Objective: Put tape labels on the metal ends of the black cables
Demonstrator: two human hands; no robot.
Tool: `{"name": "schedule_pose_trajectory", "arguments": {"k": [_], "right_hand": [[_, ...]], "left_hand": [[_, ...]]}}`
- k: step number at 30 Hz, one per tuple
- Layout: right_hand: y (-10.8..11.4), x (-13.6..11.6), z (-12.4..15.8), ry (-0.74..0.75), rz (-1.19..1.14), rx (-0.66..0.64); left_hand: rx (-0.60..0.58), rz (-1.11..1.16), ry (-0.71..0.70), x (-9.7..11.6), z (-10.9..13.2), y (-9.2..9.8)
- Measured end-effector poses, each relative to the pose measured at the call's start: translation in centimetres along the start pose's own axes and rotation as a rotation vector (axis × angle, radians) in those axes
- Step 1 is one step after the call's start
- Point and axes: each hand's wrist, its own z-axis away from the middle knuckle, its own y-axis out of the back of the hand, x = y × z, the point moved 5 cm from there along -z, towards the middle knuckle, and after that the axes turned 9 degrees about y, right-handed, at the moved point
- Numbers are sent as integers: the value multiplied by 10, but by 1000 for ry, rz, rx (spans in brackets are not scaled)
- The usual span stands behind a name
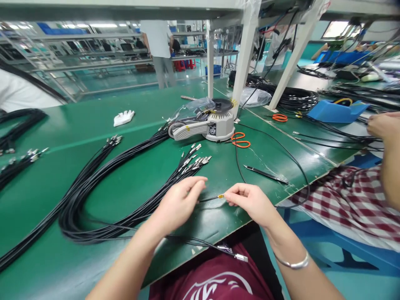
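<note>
My left hand (183, 202) is closed round a black cable (208, 199) near the table's front edge. The fingers of my right hand (246, 200) pinch the cable's end, just beside a small piece of yellow tape (221, 196). Left of my hands, a thick bundle of black cables (70, 212) curves over the green table (137, 177). Its metal connectors (195, 162) lie behind my left hand. Under my wrists, another cable end with a silver connector (241, 258) hangs over the edge.
A round tape dispenser (218, 121) stands behind my hands, with orange-handled scissors (240, 140) beside it. Black tweezers (265, 174) lie at right. A white glove (124, 118) rests farther back. A blue holder (337, 111) and a co-worker's hand (386, 125) are at far right.
</note>
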Motion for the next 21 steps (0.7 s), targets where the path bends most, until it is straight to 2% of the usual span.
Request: {"name": "schedule_pose_trajectory", "arguments": {"k": [2, 3, 6, 8, 11, 16, 21], "right_hand": [[0, 4, -2, -12, -16, -11], [1, 6, -2, -12, -21, -20], [1, 7, -3, -1, -26, -27], [2, 6, -3, 3, -22, -11], [3, 3, -1, 1, -16, 20], [5, -3, 4, 23, 6, 45], [6, -3, 7, 48, 39, 60]], "left_hand": [[16, -54, 39, -7, 2, 14], [-16, -98, 35, -10, 4, 16], [-156, -200, 9, -19, 7, 10], [-195, -211, 17, -22, 7, 3], [-187, -175, 6, -15, 3, -8], [-235, -110, -87, 11, -4, -23], [-276, -80, 6, 12, -7, -29]]}}
